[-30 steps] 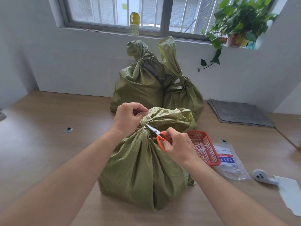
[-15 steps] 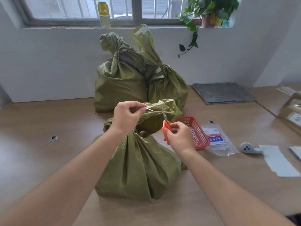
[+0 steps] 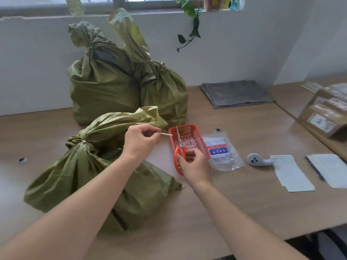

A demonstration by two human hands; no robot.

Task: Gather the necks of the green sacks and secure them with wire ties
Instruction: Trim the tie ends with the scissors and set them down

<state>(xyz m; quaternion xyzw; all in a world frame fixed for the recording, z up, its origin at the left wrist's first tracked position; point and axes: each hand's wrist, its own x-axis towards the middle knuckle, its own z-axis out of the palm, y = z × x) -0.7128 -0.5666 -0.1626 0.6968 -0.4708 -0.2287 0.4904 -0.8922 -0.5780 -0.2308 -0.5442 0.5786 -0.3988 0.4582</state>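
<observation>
Pale wooden tabletop (image 3: 244,203) runs along a white wall, with a red plastic mesh basket (image 3: 202,142) of loose white ties (image 3: 190,142) sitting near its middle. A second ago both hands worked at the neck of the nearest green woven sack (image 3: 97,181), blades against its tie. Now they have moved over to the basket. The left hand (image 3: 139,140) pinches a short white snipped-off tie end (image 3: 166,134) at the basket's left rim. The right hand (image 3: 196,166) grips the orange-handled scissors (image 3: 179,147), blades up over the basket. Left of the basket the sack has slumped over, its neck cinched by a white tie (image 3: 84,141). Behind the basket stand two more tied green sacks (image 3: 105,87). All three sacks in view look secured, so only dropping the scrap seems to remain.
</observation>
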